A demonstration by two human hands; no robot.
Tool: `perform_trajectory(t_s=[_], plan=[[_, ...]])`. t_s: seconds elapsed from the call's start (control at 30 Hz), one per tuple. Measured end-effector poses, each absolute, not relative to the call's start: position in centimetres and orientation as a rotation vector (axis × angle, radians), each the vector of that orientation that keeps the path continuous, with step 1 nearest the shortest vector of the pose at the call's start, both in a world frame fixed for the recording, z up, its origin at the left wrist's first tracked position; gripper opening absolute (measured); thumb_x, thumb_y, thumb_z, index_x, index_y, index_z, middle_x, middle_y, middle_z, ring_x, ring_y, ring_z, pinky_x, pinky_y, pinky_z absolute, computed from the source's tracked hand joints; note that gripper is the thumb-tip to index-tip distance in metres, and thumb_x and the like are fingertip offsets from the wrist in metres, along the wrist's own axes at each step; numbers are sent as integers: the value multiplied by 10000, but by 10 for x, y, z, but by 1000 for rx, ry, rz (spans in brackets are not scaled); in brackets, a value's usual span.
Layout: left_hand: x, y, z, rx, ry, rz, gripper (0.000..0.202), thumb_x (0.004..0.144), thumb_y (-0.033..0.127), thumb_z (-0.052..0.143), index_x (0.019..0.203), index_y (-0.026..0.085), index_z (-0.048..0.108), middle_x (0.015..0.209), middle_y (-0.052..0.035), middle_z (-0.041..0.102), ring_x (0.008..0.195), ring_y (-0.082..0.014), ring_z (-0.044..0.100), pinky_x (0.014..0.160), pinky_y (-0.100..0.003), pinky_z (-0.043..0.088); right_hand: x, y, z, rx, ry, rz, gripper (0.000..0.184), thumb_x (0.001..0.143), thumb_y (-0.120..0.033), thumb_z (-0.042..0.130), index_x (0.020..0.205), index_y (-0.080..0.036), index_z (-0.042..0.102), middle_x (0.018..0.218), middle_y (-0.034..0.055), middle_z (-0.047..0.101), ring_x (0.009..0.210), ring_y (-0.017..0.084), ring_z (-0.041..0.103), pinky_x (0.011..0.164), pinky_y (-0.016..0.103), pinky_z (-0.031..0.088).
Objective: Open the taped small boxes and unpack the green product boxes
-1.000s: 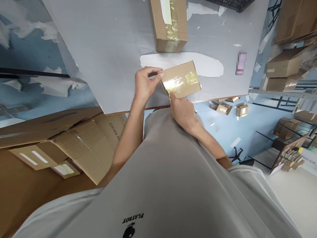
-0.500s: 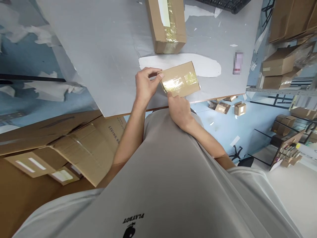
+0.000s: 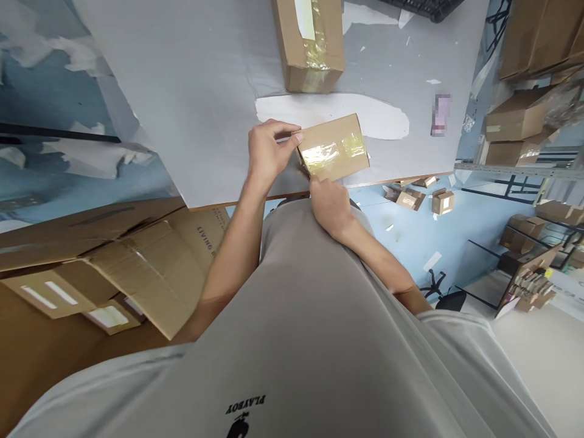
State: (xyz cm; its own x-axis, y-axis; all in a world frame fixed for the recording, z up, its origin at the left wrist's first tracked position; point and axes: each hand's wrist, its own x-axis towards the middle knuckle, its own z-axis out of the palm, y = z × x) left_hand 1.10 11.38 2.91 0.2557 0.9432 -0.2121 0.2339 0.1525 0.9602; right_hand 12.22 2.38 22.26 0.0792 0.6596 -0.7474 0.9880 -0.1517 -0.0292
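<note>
A small cardboard box [image 3: 335, 131] with shiny yellowish clear tape across its top is tilted at the near edge of the grey table. My left hand [image 3: 269, 149] pinches its upper left corner between thumb and fingers. At its lower left corner, my right hand [image 3: 332, 205] is closed against the near edge, fingers curled; the fingertips are partly hidden. Something dark, perhaps a loose flap or tape end, shows at the box's left end between the hands, too small to make out.
A larger taped cardboard box [image 3: 310, 76] with a white label stands beyond, by a white patch [image 3: 387, 121] on the table [image 3: 205, 109]. A black keyboard [image 3: 431, 7] lies at the far edge. A big open carton [image 3: 137, 274] holding boxes stands at left; shelved boxes [image 3: 517, 115] are at right.
The dark bit at the left end of the box shows more now, and my right hand sits slightly lower. My left hand keeps its pinch. The view has shifted slightly.
</note>
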Motion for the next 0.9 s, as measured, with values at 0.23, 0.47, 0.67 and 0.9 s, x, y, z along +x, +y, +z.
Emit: perform_trajectory(t_s=[0.23, 0.47, 0.67, 0.9], plan=[[10, 109, 33, 1325, 1186, 767, 251, 995, 525, 889, 1107, 302, 865, 1186, -76, 867, 1226, -312, 843, 1170, -534, 737, 123, 17, 229, 1953, 1599, -824, 502, 1228, -94, 451, 1693, -128, 637, 1311, 242, 891, 1252, 327, 884, 1069, 402, 678], [18, 110, 48, 1434, 1204, 783, 450, 1067, 713, 802, 1238, 297, 827, 1373, -96, 846, 1503, -338, 739, 1293, -558, 639, 197, 9, 219, 2389, 1512, -636, 478, 1281, -305, 456, 1687, -142, 649, 1294, 232, 899, 1206, 404, 870, 1090, 488, 644], [80, 94, 75, 1755, 1063, 741, 415, 1134, 675, 672, 1353, 355, 822, 1683, -98, 719, 1812, -402, 444, 1553, -673, 277, 267, 13, 172, 2675, 1430, -595, 410, 1291, -346, 432, 1522, -154, 711, 1308, 225, 898, 1211, 363, 864, 1094, 429, 612], [115, 84, 75, 1706, 996, 681, 589, 1072, 792, 696, 1502, 400, 791, 1845, -81, 609, 1869, -457, 316, 1548, -755, 143, 254, 11, 176, 2568, 1369, -689, 424, 1292, -356, 423, 1566, -172, 690, 1419, 222, 881, 1288, 341, 850, 1096, 381, 595]])
